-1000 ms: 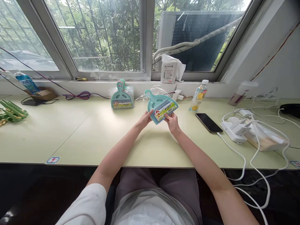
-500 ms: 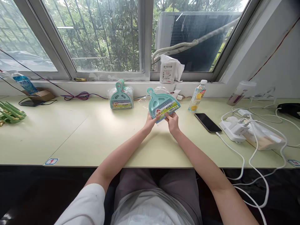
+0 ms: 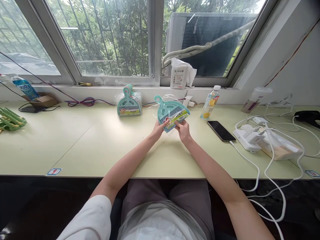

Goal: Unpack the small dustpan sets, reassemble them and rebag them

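A mint-green dustpan and brush set [image 3: 170, 108] in clear plastic wrap is held above the table, tilted, its handle pointing up and left. My left hand [image 3: 158, 129] grips its lower left edge, thumb on the front label. On the lower right edge my right hand [image 3: 183, 130] is closed, with the thumb in front as well. The fingers behind the pan are partly hidden. Left of it, a stack of similar wrapped dustpan sets [image 3: 129, 103] stands upright near the window ledge.
At right are a juice bottle [image 3: 210, 102], a phone [image 3: 221, 130] on a cable, a white power strip [image 3: 250, 139] with looping cords, and a plastic cup [image 3: 256, 100]. A tissue pack [image 3: 179, 76] sits on the sill. Far left lie green plastic pieces [image 3: 11, 119] and a blue bottle [image 3: 26, 87].
The held dustpan set has shifted slightly left and turned a little in my hands. Both hands keep their grip, and the other items stay in place.
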### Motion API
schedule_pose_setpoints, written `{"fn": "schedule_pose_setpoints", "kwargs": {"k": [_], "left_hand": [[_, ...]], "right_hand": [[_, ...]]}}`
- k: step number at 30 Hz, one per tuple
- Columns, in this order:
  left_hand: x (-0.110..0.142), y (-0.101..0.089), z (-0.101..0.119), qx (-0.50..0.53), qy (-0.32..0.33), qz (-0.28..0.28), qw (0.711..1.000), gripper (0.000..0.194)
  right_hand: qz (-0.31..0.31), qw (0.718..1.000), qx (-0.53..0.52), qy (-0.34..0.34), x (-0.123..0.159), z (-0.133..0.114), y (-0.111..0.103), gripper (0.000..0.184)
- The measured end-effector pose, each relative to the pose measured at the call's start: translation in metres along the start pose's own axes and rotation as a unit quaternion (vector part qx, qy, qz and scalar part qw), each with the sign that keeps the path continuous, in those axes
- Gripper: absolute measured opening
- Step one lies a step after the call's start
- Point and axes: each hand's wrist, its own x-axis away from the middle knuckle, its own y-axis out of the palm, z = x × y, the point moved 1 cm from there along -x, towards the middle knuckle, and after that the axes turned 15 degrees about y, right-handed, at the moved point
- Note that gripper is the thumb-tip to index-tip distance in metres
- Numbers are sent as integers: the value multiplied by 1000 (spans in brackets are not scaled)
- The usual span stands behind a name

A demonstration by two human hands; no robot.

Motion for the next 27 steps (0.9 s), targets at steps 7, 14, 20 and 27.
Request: {"fn": "schedule_pose_setpoints", "kwargs": {"k": [7,14,20,27], "left_hand": [[1,2,3,-10,-14,10,1000,69],[1,-2,6,-38,-40,-57,997,70],[3,-2,9,-69,-34,-86,993,71],[1,-6,5,-65,-27,-99,993,71]], "right_hand": [[-17,998,6,66,-9,-11,-10,28],[81,995,-3,66,-27,-7,-34,34],[86,991,10,98,-35,2,-44,47],[95,986,-10,140,-39,1,-47,43]]}}
